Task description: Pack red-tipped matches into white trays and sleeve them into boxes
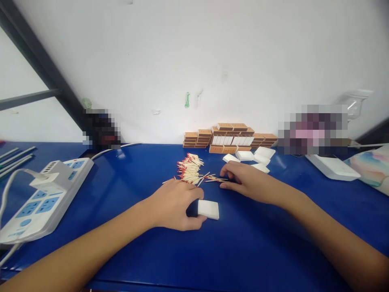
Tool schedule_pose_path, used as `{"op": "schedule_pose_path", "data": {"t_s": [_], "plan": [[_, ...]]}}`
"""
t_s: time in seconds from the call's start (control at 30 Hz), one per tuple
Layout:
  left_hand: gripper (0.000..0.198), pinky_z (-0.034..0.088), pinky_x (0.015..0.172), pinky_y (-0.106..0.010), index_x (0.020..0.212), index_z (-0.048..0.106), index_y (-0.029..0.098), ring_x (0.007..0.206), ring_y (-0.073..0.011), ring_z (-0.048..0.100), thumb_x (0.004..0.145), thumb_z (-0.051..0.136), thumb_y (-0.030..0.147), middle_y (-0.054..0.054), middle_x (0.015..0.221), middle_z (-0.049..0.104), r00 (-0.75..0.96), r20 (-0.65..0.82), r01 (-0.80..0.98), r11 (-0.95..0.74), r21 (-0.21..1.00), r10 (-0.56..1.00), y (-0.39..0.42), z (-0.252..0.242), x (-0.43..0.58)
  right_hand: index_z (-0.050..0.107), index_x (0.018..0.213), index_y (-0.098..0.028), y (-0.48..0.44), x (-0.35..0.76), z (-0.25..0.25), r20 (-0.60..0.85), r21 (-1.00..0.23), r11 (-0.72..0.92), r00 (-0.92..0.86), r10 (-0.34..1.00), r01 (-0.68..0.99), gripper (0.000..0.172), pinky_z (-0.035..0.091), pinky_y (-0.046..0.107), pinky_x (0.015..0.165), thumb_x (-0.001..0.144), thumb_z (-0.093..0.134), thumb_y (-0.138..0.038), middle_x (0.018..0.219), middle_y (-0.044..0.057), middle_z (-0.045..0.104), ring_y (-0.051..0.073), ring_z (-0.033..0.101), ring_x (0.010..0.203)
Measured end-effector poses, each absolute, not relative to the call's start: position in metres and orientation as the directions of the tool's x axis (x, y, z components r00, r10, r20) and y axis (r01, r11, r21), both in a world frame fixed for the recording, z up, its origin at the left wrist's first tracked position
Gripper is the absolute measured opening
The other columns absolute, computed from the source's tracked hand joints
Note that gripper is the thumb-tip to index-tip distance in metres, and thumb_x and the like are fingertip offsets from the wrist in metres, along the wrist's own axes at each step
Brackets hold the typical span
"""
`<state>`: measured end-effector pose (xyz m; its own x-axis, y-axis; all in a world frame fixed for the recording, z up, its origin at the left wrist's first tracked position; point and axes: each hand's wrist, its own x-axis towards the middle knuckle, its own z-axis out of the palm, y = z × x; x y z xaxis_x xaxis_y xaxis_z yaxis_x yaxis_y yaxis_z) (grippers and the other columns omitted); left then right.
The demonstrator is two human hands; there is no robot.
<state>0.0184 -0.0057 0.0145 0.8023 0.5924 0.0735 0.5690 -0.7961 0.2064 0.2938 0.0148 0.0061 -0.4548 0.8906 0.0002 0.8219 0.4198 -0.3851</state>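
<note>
Your left hand [176,205] grips the white box [209,209], which extends rightward from it. Loose matches [215,178] lie left of your right hand [244,178], the nearer one — lengthwise toward its curled fingers; pinched or not, cannot tell.

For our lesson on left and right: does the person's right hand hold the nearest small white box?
No, the left hand holds that box, while the right hand is at some matches.
</note>
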Motion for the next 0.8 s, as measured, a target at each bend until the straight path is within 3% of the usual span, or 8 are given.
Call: {"op": "schedule_pose_path", "data": {"t_s": [0.2, 0.43, 0.8], "plan": [[0.032, 0.048, 0.065, -0.033, 0.11, 0.067, 0.026, 0.084, -0.0253, 0.073, 0.093, 0.061, 0.052, 0.0, 0.096, 0.076, 0.758, 0.1, 0.624, -0.761, 0.178, 0.645, -0.001, 0.005, 0.019, 0.059, 0.092, -0.021, 0.015, 0.293, 0.005, -0.019, -0.398, 0.394, -0.437, 0.899, 0.828, 0.024, 0.04, 0.031, 0.066, 0.103, 0.049, -0.039, 0.089, 0.005, 0.065, 0.019, 0.057, 0.076], [0.037, 0.051, 0.068, -0.036, 0.115, 0.068, 0.025, 0.084, -0.0269, 0.074, 0.095, 0.058, 0.054, -0.003, 0.101, 0.078, 0.708, 0.137, 0.677, -0.721, 0.149, 0.693, 0.003, 0.002, 0.02, 0.059, 0.098, -0.02, 0.01, 0.29, 0.007, -0.071, -0.334, 0.368, -0.412, 0.908, 0.868, 0.023, 0.043, 0.033, 0.071, 0.105, 0.042, -0.034, 0.099, 0.009, 0.068, 0.022, 0.063, 0.084], [0.035, 0.046, 0.062, -0.031, 0.114, 0.069, 0.023, 0.072, -0.0211, 0.069, 0.091, 0.063, 0.049, -0.002, 0.088, 0.075, 0.694, 0.163, 0.672, -0.713, 0.202, 0.701, 0.005, 0.003, 0.02, 0.057, 0.098, -0.02, 0.01, 0.305, 0.013, 0.036, -0.333, 0.405, -0.418, 0.908, 0.851, 0.025, 0.044, 0.033, 0.067, 0.105, 0.04, -0.037, 0.099, 0.009, 0.068, 0.021, 0.062, 0.079]]}}
